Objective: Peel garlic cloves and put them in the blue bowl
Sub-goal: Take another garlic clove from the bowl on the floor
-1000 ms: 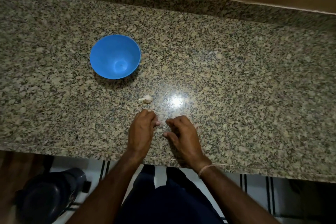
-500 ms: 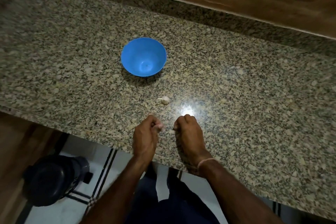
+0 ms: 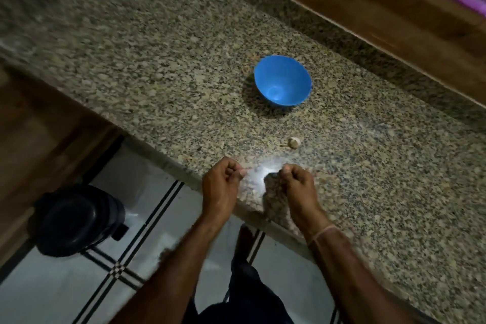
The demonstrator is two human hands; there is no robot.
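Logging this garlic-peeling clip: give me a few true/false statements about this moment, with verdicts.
1. The blue bowl stands upright on the granite counter. True.
2. Peeled cloves lie in the blue bowl. False: nothing shows inside it.
3. A garlic clove lies loose on the counter between the bowl and the hands. True.
4. Both hands lie flat with fingers spread. False: the left hand and right hand both have curled fingers, near the counter's edge.
5. The loose clove touches the bowl. False: bare counter separates them.
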